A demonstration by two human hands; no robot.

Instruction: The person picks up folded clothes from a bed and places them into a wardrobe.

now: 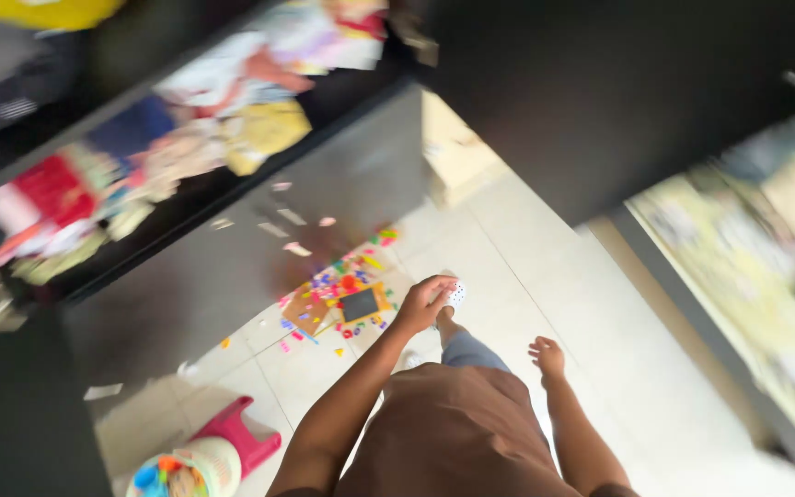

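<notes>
Pale tiled floor (545, 304), dark cabinet (232, 258) alongside, picture blurred. One heap of scattered coloured pieces (338, 299), one pink stool (236, 433). Left hand (423, 304) forward, arm extended, fingers curled, not grasping. Right hand (547, 354) low, fingers spread loose, holding nothing.

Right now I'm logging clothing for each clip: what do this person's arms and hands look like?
Both arms are bare to the picture's bottom edge, with no sleeves in view. The left hand and right hand wear no gloves. The picture is too blurred to show rings or a watch.
</notes>
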